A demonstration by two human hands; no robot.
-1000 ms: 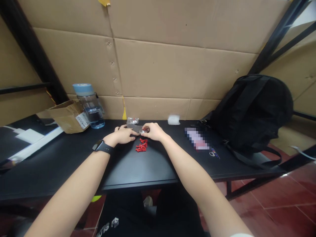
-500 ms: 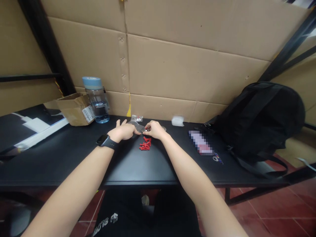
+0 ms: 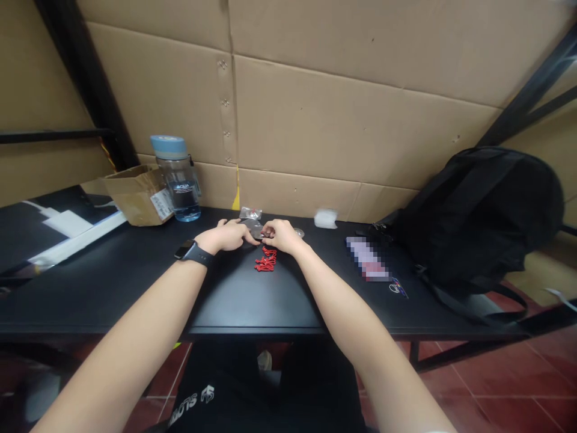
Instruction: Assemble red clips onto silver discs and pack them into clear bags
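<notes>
My left hand (image 3: 232, 235), a dark watch on its wrist, has its thumb and fingers closed on the near edge of a small clear plastic bag (image 3: 253, 225). Close beside it, my right hand (image 3: 282, 236) pinches its fingertips together at the bag's right end. Something small and dark reddish shows at those fingertips, too small to name. Several red cords (image 3: 265, 260) lie in a bunch on the black table just in front of both hands. Behind the bag lies another small clear packet (image 3: 250, 213) with a bit of red in it.
On the left stand an open cardboard box (image 3: 135, 198), a blue-lidded water bottle (image 3: 180, 186) and a white power strip (image 3: 81, 240). A white wrapped piece (image 3: 325, 219) lies at the back. Rightward are a pixelated flat item (image 3: 367, 258), a key ring (image 3: 395, 288) and a black backpack (image 3: 482, 234).
My left hand's raised fingers have come down and curled in closer to the bag. My right fingertips have shifted slightly at the bag's end. The red cords stay put.
</notes>
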